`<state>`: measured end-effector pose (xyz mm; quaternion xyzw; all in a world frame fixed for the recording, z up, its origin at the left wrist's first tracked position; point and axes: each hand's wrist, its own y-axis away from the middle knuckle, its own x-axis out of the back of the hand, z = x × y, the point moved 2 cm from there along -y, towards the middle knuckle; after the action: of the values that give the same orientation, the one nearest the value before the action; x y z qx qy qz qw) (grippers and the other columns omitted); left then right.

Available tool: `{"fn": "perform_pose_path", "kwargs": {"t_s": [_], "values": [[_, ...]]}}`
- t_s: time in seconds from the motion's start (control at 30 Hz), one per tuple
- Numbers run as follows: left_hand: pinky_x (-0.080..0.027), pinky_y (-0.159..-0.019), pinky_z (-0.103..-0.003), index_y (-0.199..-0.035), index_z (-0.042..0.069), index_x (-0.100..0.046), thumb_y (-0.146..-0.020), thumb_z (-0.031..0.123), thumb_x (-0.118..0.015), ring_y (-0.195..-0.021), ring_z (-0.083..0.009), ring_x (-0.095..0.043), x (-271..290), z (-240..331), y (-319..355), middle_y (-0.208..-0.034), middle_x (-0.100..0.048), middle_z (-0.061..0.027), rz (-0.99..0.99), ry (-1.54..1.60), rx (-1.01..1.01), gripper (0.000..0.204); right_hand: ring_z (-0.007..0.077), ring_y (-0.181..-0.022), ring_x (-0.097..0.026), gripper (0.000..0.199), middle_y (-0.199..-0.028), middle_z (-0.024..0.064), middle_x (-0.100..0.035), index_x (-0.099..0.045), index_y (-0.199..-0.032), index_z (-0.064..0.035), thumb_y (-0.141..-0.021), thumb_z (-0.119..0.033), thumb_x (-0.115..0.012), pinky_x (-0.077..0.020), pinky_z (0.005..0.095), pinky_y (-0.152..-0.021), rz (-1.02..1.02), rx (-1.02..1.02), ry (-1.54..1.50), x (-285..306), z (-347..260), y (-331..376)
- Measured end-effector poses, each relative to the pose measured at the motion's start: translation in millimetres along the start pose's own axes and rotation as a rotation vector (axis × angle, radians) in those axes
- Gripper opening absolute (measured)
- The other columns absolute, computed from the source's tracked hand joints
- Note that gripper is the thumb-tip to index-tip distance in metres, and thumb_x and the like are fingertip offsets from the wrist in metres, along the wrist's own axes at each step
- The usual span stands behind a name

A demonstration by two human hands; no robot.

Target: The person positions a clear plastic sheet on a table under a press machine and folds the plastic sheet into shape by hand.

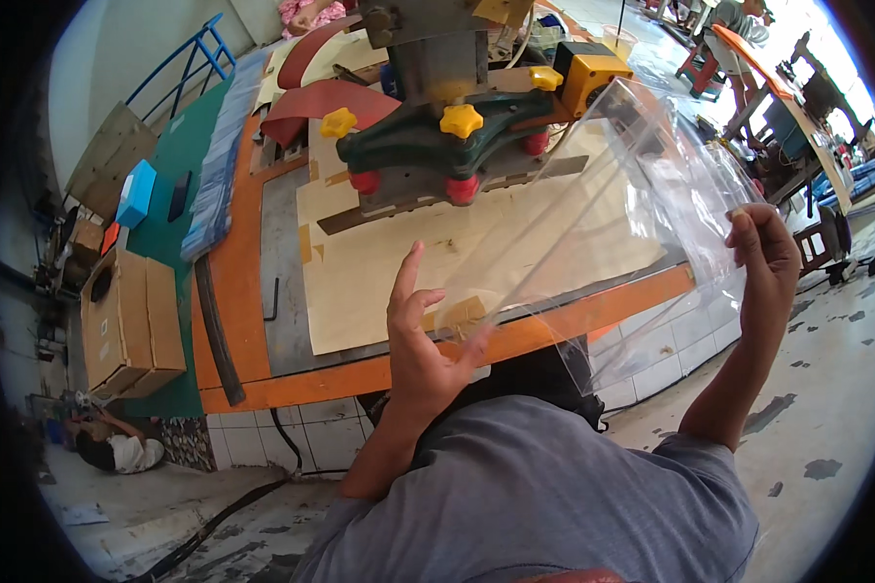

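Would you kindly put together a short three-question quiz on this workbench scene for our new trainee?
1. True or false: both hands grip the clear, flexible plastic sheet.
2. Multiple choice: what colour are the star-shaped knobs on top of the dark green metal press arm? A) yellow B) blue C) white
3. Fill in: the beige cardboard sheet lies on a bench with an ______ painted edge.

Key:
1. True: the left hand pinches the lower edge and the right hand holds the far side.
2. A
3. orange
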<state>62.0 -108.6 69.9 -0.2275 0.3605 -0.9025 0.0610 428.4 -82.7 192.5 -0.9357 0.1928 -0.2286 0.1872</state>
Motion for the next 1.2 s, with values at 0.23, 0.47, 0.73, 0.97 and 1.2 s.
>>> {"fn": "perform_pose_path", "kwargs": {"t_s": [0.23,0.47,0.73,0.97,1.2], "values": [[-0.05,-0.106,-0.043,-0.122,0.001,-0.061,-0.089,0.008,-0.078,-0.111,-0.0303,-0.069,39,-6,1,-0.114,-0.076,-0.0152,0.105,-0.3,-0.063,0.037,0.0036,-0.071,-0.053,0.017,-0.081,-0.0015,-0.064,-0.069,-0.099,-0.0028,-0.102,-0.019,-0.071,-0.039,0.0211,-0.063,-0.175,-0.041,-0.138,-21,3,13],[-0.052,-0.086,-0.041,-0.108,0.004,-0.073,-0.089,0.008,-0.077,-0.091,-0.028,-0.07,90,-10,-41,-0.096,-0.076,-0.0075,0.088,-0.342,-0.117,0.02,0.0123,-0.071,-0.068,0.015,-0.081,0.0066,-0.07,-0.068,-0.097,0.0022,-0.1,-0.013,-0.07,-0.0525,0.026,-0.065,-0.866,-0.12,-0.07,-53,9,31],[-0.052,-0.083,-0.039,-0.1,0.003,-0.075,-0.092,0.009,-0.076,-0.087,-0.0307,-0.069,60,-47,-31,-0.092,-0.075,-0.0112,-0.231,-0.262,0.038,0.011,0.0163,-0.076,-0.065,0.018,-0.09,0.0058,-0.073,-0.07,-0.104,-0.001,-0.097,-0.017,-0.074,-0.0501,0.0317,-0.067,-0.553,0.085,0.248,-79,14,15],[-0.053,-0.085,-0.039,-0.101,0.001,-0.077,-0.091,0.008,-0.076,-0.089,-0.0314,-0.07,48,-54,-21,-0.095,-0.077,-0.0116,-0.297,-0.14,0.111,0.012,0.0343,-0.121,-0.062,0.044,-0.129,0.0141,-0.067,-0.063,-0.134,-0.0069,-0.094,-0.021,-0.076,-0.0484,0.0454,-0.105,-0.533,0.497,0.27,-135,24,2],[-0.056,-0.083,-0.037,-0.098,-0.002,-0.075,-0.094,0.008,-0.074,-0.087,-0.0262,-0.073,56,-80,-10,-0.093,-0.077,-0.0119,-0.351,-0.288,0.311,0.011,0.0319,-0.101,-0.066,0.025,-0.098,0.0108,-0.073,-0.069,-0.108,-0.0045,-0.095,-0.025,-0.076,-0.0504,0.0444,-0.094,-0.782,0.425,0.349,-165,71,-8]]}}
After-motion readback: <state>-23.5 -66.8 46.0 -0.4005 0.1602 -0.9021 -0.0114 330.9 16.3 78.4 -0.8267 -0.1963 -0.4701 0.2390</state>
